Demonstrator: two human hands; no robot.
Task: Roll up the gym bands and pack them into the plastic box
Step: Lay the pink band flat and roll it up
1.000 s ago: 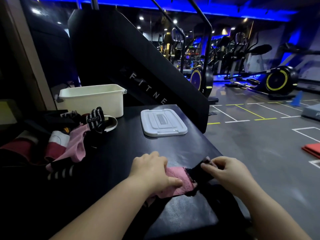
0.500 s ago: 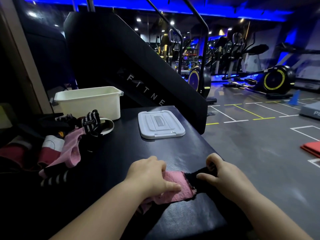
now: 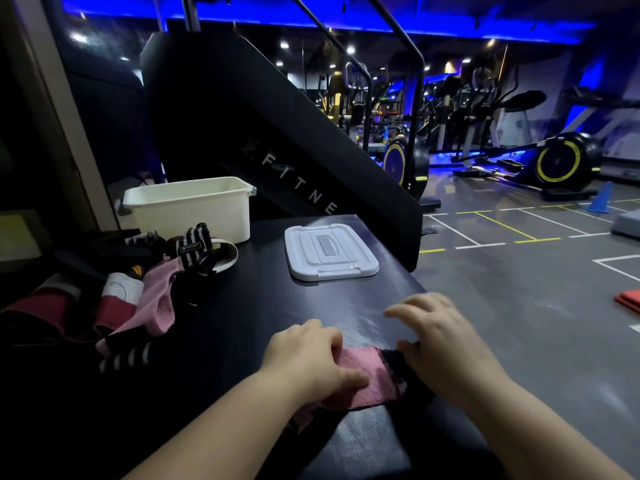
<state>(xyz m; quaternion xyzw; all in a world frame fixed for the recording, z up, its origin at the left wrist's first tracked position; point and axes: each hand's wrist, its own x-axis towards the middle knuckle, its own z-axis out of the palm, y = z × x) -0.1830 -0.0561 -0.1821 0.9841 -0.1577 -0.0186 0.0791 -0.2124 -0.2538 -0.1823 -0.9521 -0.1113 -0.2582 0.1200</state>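
A pink gym band (image 3: 365, 377) with a black end (image 3: 393, 362) lies flat on the black padded bench (image 3: 242, 306) near its front right edge. My left hand (image 3: 304, 358) grips the pink part, fingers curled over it and thumb lying along it. My right hand (image 3: 440, 344) is over the black end with its thumb touching it and its fingers lifted and spread. The cream plastic box (image 3: 194, 216) stands open at the back left. Its grey lid (image 3: 330, 251) lies flat in the middle.
A heap of several other bands (image 3: 156, 296), pink, red and striped, lies at the left in front of the box. A black stair machine (image 3: 277, 133) rises behind the bench. The bench's right edge drops to the gym floor (image 3: 519, 306).
My right hand let go of the black end and raised its fingers, spreading them. The band now lies flatter on the bench. My left hand stayed on the pink part.
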